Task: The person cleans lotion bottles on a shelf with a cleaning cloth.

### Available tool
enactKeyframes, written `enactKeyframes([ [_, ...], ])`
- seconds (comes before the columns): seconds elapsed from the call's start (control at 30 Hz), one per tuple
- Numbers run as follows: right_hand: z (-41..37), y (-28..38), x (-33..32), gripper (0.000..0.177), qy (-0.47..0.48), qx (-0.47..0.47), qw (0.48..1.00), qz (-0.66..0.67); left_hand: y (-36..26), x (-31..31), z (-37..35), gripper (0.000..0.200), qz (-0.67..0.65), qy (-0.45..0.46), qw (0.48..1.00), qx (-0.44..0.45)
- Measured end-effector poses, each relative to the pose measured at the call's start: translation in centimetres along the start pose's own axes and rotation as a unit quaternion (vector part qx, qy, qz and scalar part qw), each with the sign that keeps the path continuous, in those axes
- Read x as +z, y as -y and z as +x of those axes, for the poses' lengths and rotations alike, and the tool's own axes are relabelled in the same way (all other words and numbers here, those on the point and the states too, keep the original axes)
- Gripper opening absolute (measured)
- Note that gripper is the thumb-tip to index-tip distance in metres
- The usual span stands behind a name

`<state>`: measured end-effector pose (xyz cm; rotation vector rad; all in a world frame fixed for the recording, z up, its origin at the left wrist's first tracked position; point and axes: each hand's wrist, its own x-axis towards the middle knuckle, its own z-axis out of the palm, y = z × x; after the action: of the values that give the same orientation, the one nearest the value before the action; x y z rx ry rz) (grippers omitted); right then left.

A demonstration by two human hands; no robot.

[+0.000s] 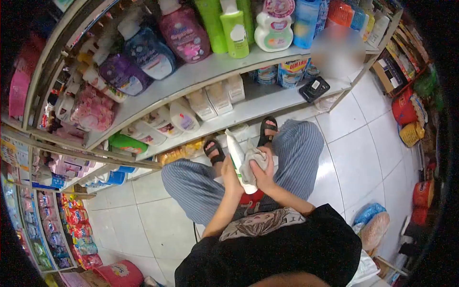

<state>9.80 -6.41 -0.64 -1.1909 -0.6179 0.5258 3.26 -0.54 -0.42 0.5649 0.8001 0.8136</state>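
Above my lap is a long white bottle (233, 147) with some green on it, tilted, its narrow end pointing toward the shelf. My left hand (231, 179) is wrapped round its lower left side. A crumpled grey cloth (251, 165) is bunched in my right hand (264, 171), which presses it against the bottle's right side. The cloth covers part of the bottle, and the label cannot be read. Both hands are close together between my knees, in front of the printed black shirt (267, 244).
A shelf (191, 79) in front bears coloured bottles (184, 33), with boxes (217, 98) and white bottles (184, 116) below. A black device (314, 89) lies on the lower board. Hanging sachets (79, 225) are at left, bagged goods (373, 227) on the tiled floor (354, 158) at right.
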Motion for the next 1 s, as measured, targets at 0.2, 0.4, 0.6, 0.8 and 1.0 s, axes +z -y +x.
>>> enactKeyframes([
  [0.2, 0.0, 2.6, 1.9, 0.039, 0.059, -0.122, 0.988, -0.079, -3.4, 0.4, -1.1, 0.025, -0.078, -0.002, 0.997, 0.024],
  [0.4, -1.6, 2.9, 3.2, 0.041, 0.067, -0.192, 0.974, -0.101, -5.2, -2.4, -3.5, 0.025, 0.137, 0.173, 0.959, 0.179],
  [0.6, -2.2, 3.3, 3.2, 0.041, 0.092, -0.242, 0.958, -0.122, -4.8, -3.5, -4.0, 0.029, 0.162, 0.169, 0.962, 0.138],
  [0.8, -1.8, 3.7, 1.7, 0.040, 0.098, -0.249, 0.951, -0.151, -4.1, -2.6, -5.0, 0.030, 0.113, 0.202, 0.970, 0.072],
  [1.0, -1.5, 3.2, 1.5, 0.039, 0.103, -0.224, 0.958, -0.149, -3.9, -2.9, -4.8, 0.031, 0.119, 0.205, 0.970, 0.049],
])
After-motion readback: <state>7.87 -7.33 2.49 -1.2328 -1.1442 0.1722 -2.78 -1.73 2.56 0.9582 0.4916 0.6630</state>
